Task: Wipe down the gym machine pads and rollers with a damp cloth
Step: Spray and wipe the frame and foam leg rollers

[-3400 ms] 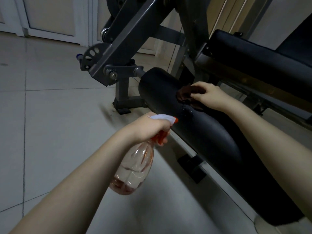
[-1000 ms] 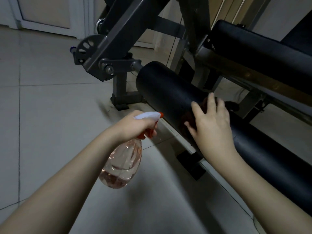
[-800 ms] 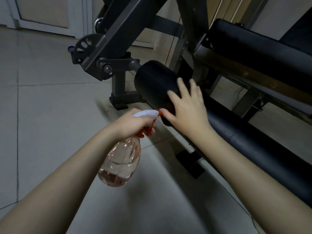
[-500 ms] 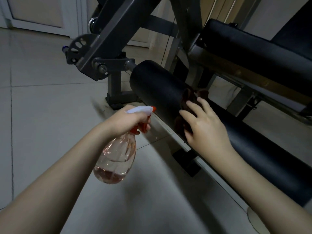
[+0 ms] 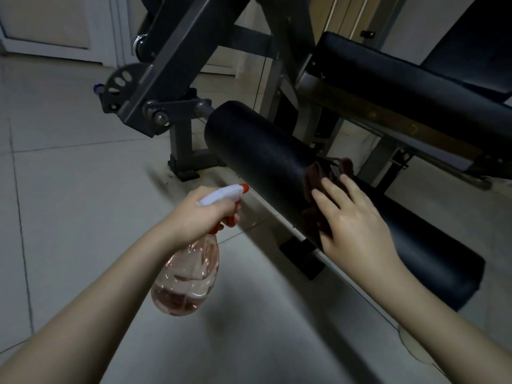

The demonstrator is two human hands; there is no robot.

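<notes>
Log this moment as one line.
left hand: grips spray bottle | right hand: presses brown cloth on black roller | phase: wiping

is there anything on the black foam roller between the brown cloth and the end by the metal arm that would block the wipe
Nothing visible does. The right hand presses the dark brown cloth flat on the black foam roller, and the roller's surface from the cloth up to the grey metal arm is bare. The clear spray bottle in the left hand hangs apart from the roller.

Right hand (image 5: 353, 217) flat, pressing dark brown cloth (image 5: 322, 180) against black roller (image 5: 263, 156); left hand (image 5: 201, 214) grips spray bottle (image 5: 187, 275) over tiled floor (image 5: 69, 189).
</notes>
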